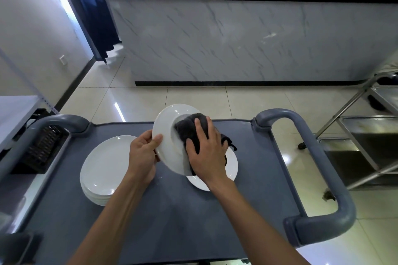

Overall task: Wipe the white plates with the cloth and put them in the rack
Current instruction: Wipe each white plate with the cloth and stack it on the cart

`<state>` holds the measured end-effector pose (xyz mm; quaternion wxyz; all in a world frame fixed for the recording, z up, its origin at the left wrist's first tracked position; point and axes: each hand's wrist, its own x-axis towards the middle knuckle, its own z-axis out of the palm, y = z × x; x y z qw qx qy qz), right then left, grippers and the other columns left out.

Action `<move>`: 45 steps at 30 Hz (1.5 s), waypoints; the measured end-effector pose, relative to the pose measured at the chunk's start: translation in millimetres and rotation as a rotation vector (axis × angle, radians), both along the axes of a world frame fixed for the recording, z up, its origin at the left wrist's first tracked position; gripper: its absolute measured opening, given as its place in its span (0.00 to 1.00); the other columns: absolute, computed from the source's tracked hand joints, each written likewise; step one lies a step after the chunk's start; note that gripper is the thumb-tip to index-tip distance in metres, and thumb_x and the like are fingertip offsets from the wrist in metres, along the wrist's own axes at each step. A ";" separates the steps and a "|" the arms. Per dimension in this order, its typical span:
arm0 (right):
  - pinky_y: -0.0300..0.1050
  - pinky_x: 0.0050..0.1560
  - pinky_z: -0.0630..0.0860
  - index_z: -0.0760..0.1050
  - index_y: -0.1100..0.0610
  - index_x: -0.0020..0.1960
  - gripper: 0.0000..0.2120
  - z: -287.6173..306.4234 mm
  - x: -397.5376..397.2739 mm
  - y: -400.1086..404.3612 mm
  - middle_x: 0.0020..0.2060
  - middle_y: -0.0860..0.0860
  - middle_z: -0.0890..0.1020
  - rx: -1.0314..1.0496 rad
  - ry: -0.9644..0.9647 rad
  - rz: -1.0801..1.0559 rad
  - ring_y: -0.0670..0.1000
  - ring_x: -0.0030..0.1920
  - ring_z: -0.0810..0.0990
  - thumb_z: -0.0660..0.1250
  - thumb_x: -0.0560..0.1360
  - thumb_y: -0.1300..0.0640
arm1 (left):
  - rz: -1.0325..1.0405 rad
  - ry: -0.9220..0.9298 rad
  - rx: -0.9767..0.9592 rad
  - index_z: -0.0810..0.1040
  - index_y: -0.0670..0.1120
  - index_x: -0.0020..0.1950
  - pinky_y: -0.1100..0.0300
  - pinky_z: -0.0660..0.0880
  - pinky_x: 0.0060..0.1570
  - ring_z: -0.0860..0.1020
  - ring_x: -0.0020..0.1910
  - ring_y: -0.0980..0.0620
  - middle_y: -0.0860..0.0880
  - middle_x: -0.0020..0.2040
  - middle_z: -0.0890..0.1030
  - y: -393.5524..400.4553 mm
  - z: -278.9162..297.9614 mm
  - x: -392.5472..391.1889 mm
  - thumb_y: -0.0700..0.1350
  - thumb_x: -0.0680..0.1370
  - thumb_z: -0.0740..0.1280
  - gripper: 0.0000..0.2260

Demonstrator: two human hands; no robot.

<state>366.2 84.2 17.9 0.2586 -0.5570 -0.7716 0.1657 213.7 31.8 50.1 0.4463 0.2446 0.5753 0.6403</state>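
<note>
My left hand (143,151) grips the left rim of a white plate (167,135), holding it tilted above the grey cart top (172,211). My right hand (205,150) presses a dark grey cloth (190,127) into the plate's hollow, fingers spread over the cloth. Under my right hand another white plate (231,164) lies flat on the cart, partly hidden. A stack of several white plates (103,170) sits at the left of the cart. A black rack (43,148) hangs off the cart's left side.
The cart has thick grey handles at the left (62,121) and right (318,157). A steel shelf trolley (366,146) stands to the right on the tiled floor. A marble-fronted counter (237,38) runs across ahead. A white table (15,112) is at far left.
</note>
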 end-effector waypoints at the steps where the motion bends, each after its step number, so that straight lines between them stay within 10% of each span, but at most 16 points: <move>1: 0.67 0.71 0.60 0.58 0.45 0.81 0.31 -0.7 -0.4 -2.9 0.81 0.50 0.54 0.018 0.018 0.021 0.55 0.77 0.59 0.53 0.79 0.40 | 0.006 -0.005 0.002 0.81 0.39 0.58 0.55 0.81 0.41 0.81 0.47 0.44 0.39 0.51 0.84 -0.1 0.6 -0.3 0.37 0.82 0.62 0.09; 23: 0.76 0.71 0.45 0.62 0.44 0.79 0.24 -4.0 -1.6 -12.3 0.79 0.46 0.63 0.248 -0.189 -0.001 0.52 0.75 0.66 0.50 0.84 0.42 | 0.066 -0.080 -0.001 0.80 0.37 0.59 0.51 0.78 0.47 0.80 0.50 0.43 0.41 0.51 0.83 -2.9 2.8 5.7 0.37 0.82 0.63 0.09; 36: 0.64 0.71 0.63 0.65 0.48 0.78 0.24 -6.1 7.5 -14.7 0.80 0.51 0.61 0.318 0.045 0.172 0.58 0.74 0.66 0.57 0.83 0.44 | 0.033 -0.037 0.014 0.79 0.36 0.60 0.55 0.81 0.39 0.81 0.44 0.44 0.40 0.48 0.83 -1.8 9.2 6.2 0.38 0.82 0.63 0.10; 45: 0.63 0.67 0.68 0.72 0.48 0.74 0.20 -21.3 13.3 -24.1 0.78 0.53 0.66 0.476 0.070 0.234 0.58 0.70 0.71 0.62 0.83 0.49 | 0.034 -0.065 -0.029 0.79 0.35 0.60 0.41 0.77 0.54 0.81 0.50 0.38 0.33 0.55 0.82 -0.4 8.8 11.6 0.38 0.82 0.62 0.11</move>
